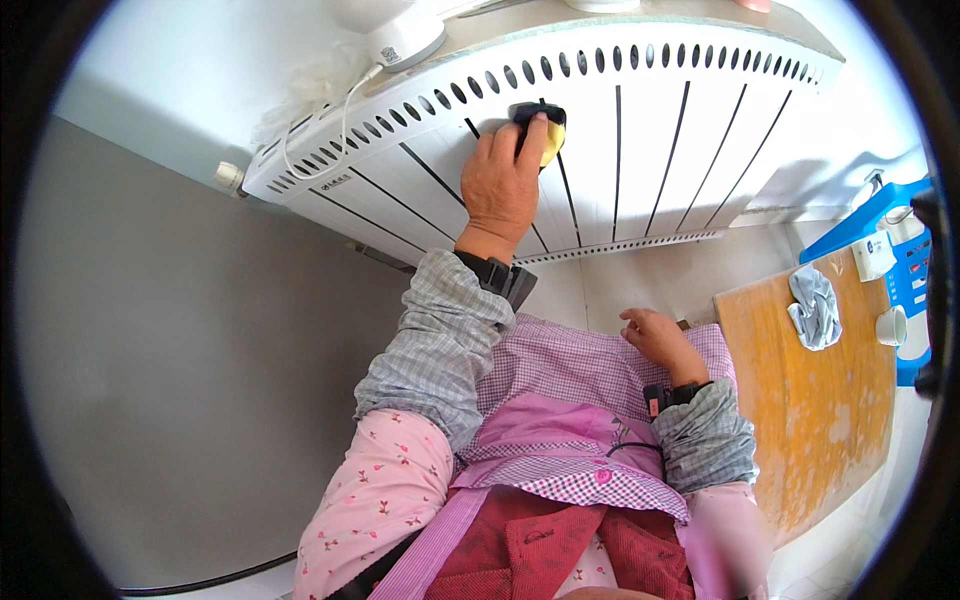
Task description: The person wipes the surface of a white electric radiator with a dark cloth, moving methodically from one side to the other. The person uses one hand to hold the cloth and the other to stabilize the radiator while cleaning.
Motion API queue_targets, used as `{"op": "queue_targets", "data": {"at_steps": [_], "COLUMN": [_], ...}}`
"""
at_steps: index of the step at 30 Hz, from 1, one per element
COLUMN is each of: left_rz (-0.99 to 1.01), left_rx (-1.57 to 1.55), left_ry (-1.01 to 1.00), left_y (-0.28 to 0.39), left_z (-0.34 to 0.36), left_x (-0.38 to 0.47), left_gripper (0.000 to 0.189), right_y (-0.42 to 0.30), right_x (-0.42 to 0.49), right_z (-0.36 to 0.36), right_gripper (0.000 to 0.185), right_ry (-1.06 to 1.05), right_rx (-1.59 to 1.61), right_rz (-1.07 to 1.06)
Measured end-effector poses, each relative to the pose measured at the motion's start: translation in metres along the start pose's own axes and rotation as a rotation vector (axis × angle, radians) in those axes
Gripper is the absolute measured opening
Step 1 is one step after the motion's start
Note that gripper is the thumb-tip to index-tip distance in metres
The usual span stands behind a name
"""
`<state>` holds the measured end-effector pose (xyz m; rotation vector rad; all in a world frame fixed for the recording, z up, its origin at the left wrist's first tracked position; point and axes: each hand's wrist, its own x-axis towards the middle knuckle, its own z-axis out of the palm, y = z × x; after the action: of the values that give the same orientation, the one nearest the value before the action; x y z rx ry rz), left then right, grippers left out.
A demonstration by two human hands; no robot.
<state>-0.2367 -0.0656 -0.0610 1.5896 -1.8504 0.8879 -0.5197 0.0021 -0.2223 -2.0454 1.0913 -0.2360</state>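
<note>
My left hand (501, 180) grips a yellow and dark sponge (553, 142) and presses it to the front of a white panel radiator (645, 105). The sponge sits just below the row of oval vents along the radiator's top edge, over a dark slot between panels. Part of it is hidden under my fingers. Lower down, my right hand (660, 341) hovers in front of the checked apron (570, 360), fingers loosely bent and nothing visible in them. It is between the radiator and a worn wooden table (810, 420).
A white device (409, 37) with a cable (346, 112) draped over the radiator stands on the ledge (517, 26). A large grey panel (187, 360) fills the left side. On the table lie a grey cloth (815, 307), a tissue pack (874, 256) and a cup (891, 326), beside blue plastic (855, 217).
</note>
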Motion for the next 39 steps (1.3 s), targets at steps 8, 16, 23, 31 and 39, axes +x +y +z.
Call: {"op": "queue_targets", "data": {"at_steps": [8,16,23,31,39], "left_rz": [-0.029,-0.015,-0.048,0.002,-0.001], "left_rx": [-0.007,0.018,-0.025,0.003,0.024], "left_ry": [-0.276,-0.155,-0.459,-0.157,-0.479], "left_y": [0.013,-0.005,0.025,0.029,0.04], "left_z": [0.009,-0.001,0.007,0.002,0.003], "left_x": [-0.043,-0.013,-0.045,0.011,-0.012], "left_gripper": [0.052,0.057,0.057,0.064,0.071], "right_y": [0.001,-0.001,0.002,0.0,0.0], "right_x": [0.0,-0.002,-0.002,0.0,-0.001], "right_z": [-0.001,0.0,-0.001,-0.001,-0.002], "right_gripper": [0.033,0.032,0.033,0.032,0.033], "right_ry": [-0.009,-0.008,-0.009,0.013,-0.014], "right_rx": [0.021,0.043,0.003,0.032,0.014], "right_rz": [-0.004,-0.004,-0.016,-0.019,-0.015]}}
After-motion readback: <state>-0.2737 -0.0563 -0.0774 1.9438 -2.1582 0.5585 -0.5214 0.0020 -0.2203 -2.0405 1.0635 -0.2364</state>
